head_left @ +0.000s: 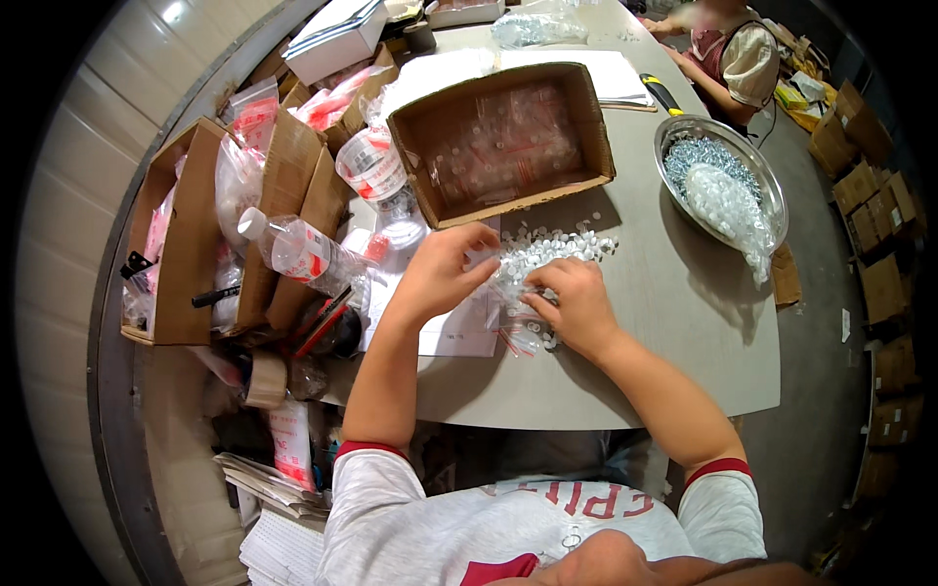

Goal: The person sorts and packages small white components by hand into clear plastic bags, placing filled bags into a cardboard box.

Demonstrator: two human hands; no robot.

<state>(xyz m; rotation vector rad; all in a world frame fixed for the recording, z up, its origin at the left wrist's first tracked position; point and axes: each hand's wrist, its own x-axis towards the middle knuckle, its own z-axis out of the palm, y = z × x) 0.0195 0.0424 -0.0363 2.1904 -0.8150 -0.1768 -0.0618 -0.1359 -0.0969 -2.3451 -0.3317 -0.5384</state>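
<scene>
A loose pile of small white plastic pieces (557, 246) lies on the table before me. At its left edge is my left hand (451, 266), its fingers curled toward the thumb; whatever sits between them is too small to make out. My right hand (575, 301) is at the near side of the pile, fingers bent and closed on a small clear zip bag (523, 334). The bag lies below and between both hands, with red marks and a few white pieces by it. Beyond the pile stands an open cardboard box (508, 203) with several clear filled bags inside.
A metal bowl (774, 186) of screws with a clear bag on top stands at right, near a yellow-black tool handle (660, 95). Plastic bottles (298, 246), a clear tub (371, 166) and cardboard boxes (186, 254) crowd the left. Another person (733, 59) sits at far right.
</scene>
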